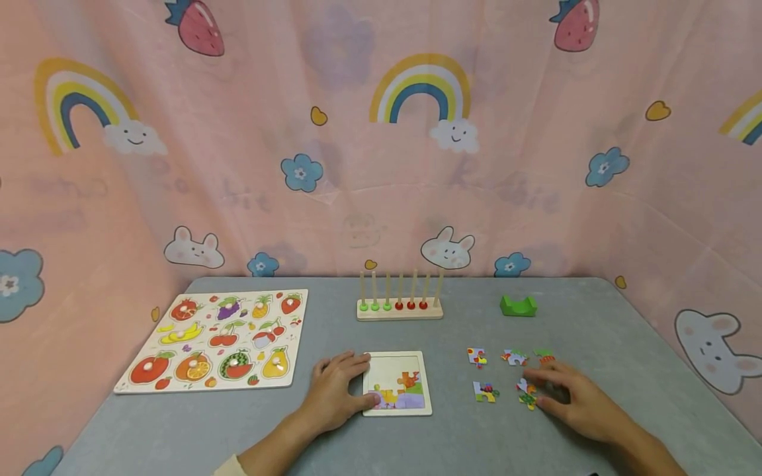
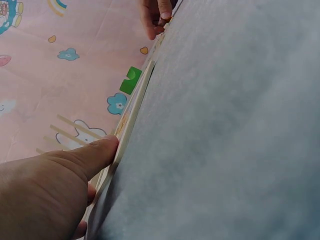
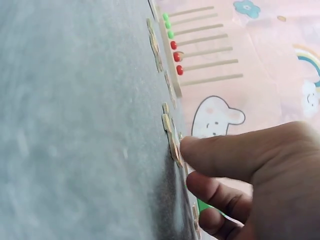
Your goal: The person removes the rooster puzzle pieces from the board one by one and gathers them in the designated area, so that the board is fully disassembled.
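Observation:
The left hand (image 1: 338, 391) rests at the left side of a small square puzzle tray (image 1: 426, 377), its fingertips at the upper left corner and its thumb on the lower left. In the left wrist view the thumb (image 2: 102, 152) presses on the tray's rim (image 2: 131, 120). Joined jigsaw pieces (image 1: 411, 398) fill the tray's lower and right parts. The right hand (image 1: 586, 402) is over a loose jigsaw piece (image 1: 527, 400), thumb and fingers spread apart at its right side. In the right wrist view the thumb (image 3: 215, 156) is beside a piece (image 3: 170, 132); whether it touches is unclear.
More loose pieces lie nearby, such as a yellow-and-red one (image 1: 476, 357) and a blue-and-yellow one (image 1: 485, 392). Behind stand a peg rack with green and red beads (image 1: 400, 311) and a green block (image 1: 518, 306). A fruit knob puzzle board (image 1: 208, 354) lies left.

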Action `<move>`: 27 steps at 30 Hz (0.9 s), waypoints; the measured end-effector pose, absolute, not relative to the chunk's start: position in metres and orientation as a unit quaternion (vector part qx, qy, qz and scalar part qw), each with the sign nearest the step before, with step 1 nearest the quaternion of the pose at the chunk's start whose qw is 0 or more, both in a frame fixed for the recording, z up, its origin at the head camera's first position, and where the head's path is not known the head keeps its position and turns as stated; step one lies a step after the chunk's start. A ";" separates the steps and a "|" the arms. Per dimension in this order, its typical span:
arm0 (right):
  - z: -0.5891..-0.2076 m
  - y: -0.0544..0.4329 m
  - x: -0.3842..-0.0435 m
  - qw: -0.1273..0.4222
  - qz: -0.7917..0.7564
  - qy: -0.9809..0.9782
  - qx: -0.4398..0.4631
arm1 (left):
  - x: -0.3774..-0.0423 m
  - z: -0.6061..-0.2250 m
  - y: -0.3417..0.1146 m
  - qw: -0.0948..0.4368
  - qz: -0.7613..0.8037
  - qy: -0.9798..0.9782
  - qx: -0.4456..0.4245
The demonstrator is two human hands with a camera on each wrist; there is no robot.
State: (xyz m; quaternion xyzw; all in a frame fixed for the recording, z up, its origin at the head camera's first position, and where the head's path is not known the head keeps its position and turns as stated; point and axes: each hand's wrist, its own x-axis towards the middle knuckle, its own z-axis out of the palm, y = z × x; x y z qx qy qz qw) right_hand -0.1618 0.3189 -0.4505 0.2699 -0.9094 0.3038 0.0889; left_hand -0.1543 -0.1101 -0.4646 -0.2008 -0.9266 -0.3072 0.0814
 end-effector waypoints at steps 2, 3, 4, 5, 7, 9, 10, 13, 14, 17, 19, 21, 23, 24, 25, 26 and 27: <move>-0.448 0.318 -0.160 0.093 0.308 -0.906 0.275 | -0.154 -0.465 -0.110 0.079 -0.307 -0.927 -0.201; -0.446 0.318 -0.160 0.093 0.310 -0.904 0.280 | -0.154 -0.464 -0.109 0.079 -0.308 -0.926 -0.201; -0.443 0.317 -0.160 0.091 0.313 -0.902 0.283 | -0.154 -0.464 -0.109 0.079 -0.309 -0.926 -0.201; -0.440 0.317 -0.159 0.089 0.315 -0.901 0.286 | -0.154 -0.464 -0.109 0.079 -0.309 -0.926 -0.202; -0.433 0.315 -0.159 0.082 0.321 -0.898 0.291 | -0.154 -0.464 -0.108 0.079 -0.310 -0.926 -0.202; -0.425 0.311 -0.159 0.080 0.321 -0.896 0.296 | -0.153 -0.464 -0.108 0.081 -0.309 -0.926 -0.202; -0.421 0.310 -0.159 0.083 0.320 -0.895 0.300 | -0.153 -0.464 -0.108 0.081 -0.308 -0.926 -0.202; -0.410 0.303 -0.158 0.102 0.318 -0.887 0.319 | -0.154 -0.464 -0.109 0.081 -0.306 -0.927 -0.202; -0.406 0.300 -0.158 0.106 0.318 -0.885 0.323 | -0.154 -0.464 -0.109 0.081 -0.306 -0.927 -0.203; -0.394 0.291 -0.158 0.115 0.318 -0.880 0.333 | -0.154 -0.464 -0.109 0.081 -0.308 -0.926 -0.203; -0.386 0.285 -0.157 0.116 0.314 -0.881 0.333 | -0.154 -0.464 -0.110 0.081 -0.309 -0.926 -0.202; -0.379 0.278 -0.157 0.114 0.315 -0.881 0.333 | -0.154 -0.464 -0.110 0.081 -0.310 -0.926 -0.202; -0.372 0.272 -0.156 0.113 0.315 -0.882 0.333 | -0.154 -0.464 -0.110 0.080 -0.311 -0.926 -0.201; -0.370 0.269 -0.157 0.114 0.315 -0.881 0.335 | -0.154 -0.464 -0.110 0.080 -0.311 -0.925 -0.201; -0.367 0.265 -0.157 0.115 0.317 -0.879 0.337 | -0.154 -0.464 -0.110 0.080 -0.313 -0.925 -0.202; -0.365 0.262 -0.157 0.117 0.321 -0.876 0.340 | -0.154 -0.464 -0.110 0.081 -0.314 -0.924 -0.202; -0.363 0.259 -0.157 0.122 0.322 -0.873 0.345 | -0.154 -0.464 -0.110 0.081 -0.314 -0.924 -0.202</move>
